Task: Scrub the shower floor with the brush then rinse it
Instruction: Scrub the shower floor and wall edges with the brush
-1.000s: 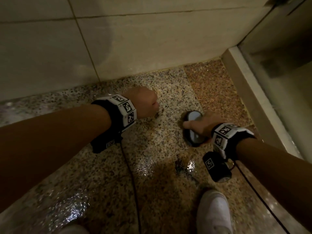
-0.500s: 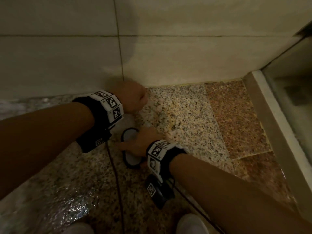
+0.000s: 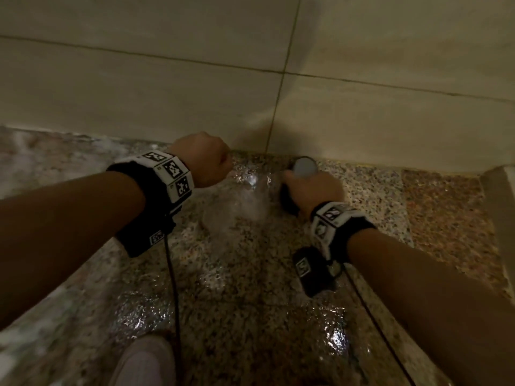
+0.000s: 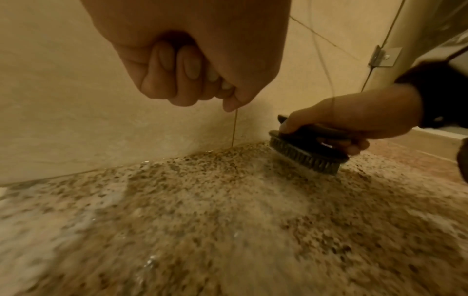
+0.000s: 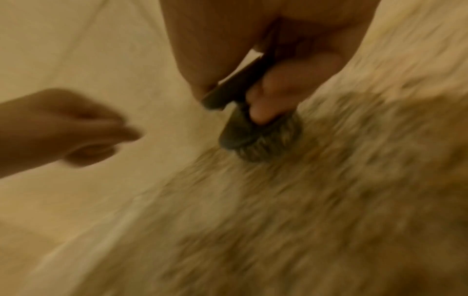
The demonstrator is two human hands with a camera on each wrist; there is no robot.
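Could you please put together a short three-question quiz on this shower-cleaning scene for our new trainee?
1. True or false: the brush is lifted clear of the shower floor.
2. Which hand grips the brush? A) the left hand B) the right hand
3. Fill in: the brush is working close to the tiled ____.

Key:
1. False; its bristles meet the wet floor.
2. B; the left hand is a fist above the floor, and nothing shows in it.
3. wall
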